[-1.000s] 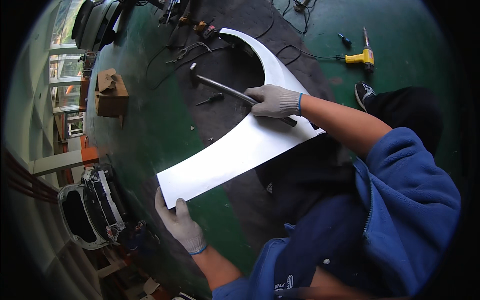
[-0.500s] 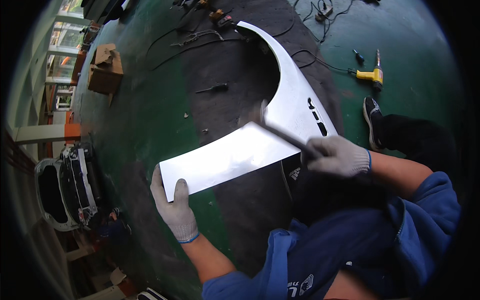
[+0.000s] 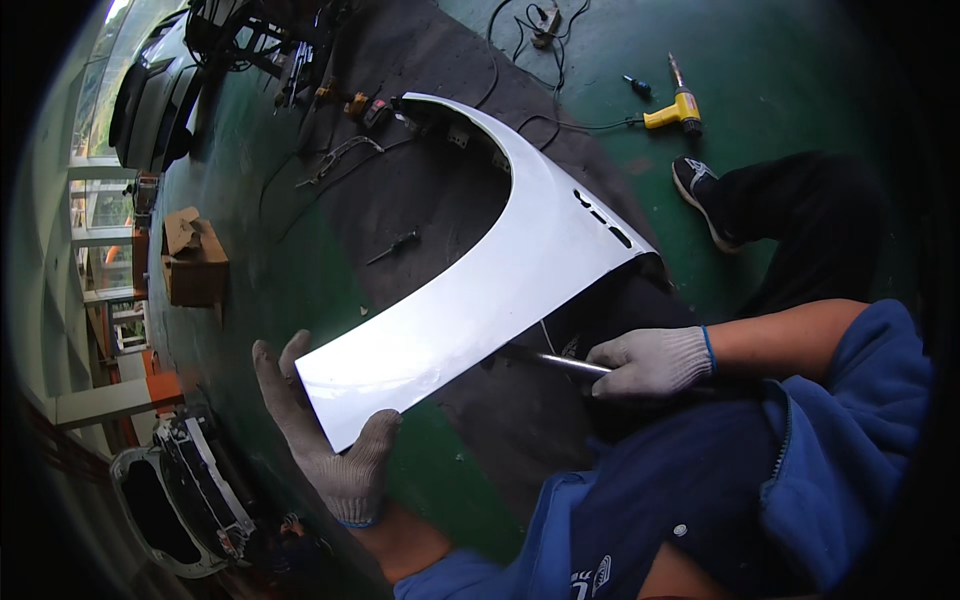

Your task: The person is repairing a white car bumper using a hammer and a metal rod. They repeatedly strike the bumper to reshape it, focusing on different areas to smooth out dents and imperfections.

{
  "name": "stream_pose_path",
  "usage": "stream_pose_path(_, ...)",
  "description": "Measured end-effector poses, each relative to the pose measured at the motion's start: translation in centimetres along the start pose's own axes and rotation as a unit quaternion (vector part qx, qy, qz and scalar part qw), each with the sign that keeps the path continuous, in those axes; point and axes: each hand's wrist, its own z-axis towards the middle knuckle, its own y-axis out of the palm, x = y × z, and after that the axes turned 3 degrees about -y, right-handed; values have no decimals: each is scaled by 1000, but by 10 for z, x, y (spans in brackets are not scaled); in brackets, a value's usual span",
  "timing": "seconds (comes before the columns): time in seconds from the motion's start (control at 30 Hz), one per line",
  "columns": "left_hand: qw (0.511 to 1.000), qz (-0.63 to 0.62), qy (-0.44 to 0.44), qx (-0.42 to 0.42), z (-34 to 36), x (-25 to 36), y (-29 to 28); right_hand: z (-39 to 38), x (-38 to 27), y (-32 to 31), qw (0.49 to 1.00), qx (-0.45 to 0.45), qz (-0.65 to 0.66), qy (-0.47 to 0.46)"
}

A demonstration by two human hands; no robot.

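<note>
A white car fender (image 3: 470,290) with a deep wheel-arch curve and dark slots near its right edge lies across my lap. My left hand (image 3: 335,450), in a pale knitted glove, is at the fender's near left corner. Its fingers and thumb are spread to either side of that end, not closed round it. My right hand (image 3: 650,362), gloved alike, grips the shaft of a hammer (image 3: 572,364) close to my body. The shaft slants left beneath the fender's near edge, where the hammer's head is hidden.
A yellow heat gun (image 3: 675,113) and a small blue-handled tool (image 3: 637,86) lie on the green floor at far right. A screwdriver (image 3: 395,246) rests on the dark mat (image 3: 370,205). Cables and power tools lie farther back. A cardboard box (image 3: 195,275) stands left.
The hammer has gone from above the fender to below its near edge, in my right hand. My left hand has loosened from the corner, fingers spreading. The view has shifted.
</note>
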Motion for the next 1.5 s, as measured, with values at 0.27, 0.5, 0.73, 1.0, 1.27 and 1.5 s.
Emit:
stream_pose_path(0.27,995,11,13,95,29,6,9,-33,-42,-62,975,172,-141,22)
stream_pose_path(0.5,987,-57,-32,150,-10,-4,77,-58,-44,-71,954,235,-174,66)
stream_pose_path(0.73,976,-57,-89,189,-70,-45,94,-68,15,-45,974,178,-15,136)
stream_pose_path(1.0,998,24,-6,53,-68,-57,69,-43,37,6,987,95,-11,130)
stream_pose_path(1.27,996,46,38,64,-41,-30,76,-56,-2,15,985,106,73,114)
stream_pose_path(1.5,995,51,39,76,-24,-4,81,-60,-8,13,974,130,180,32)
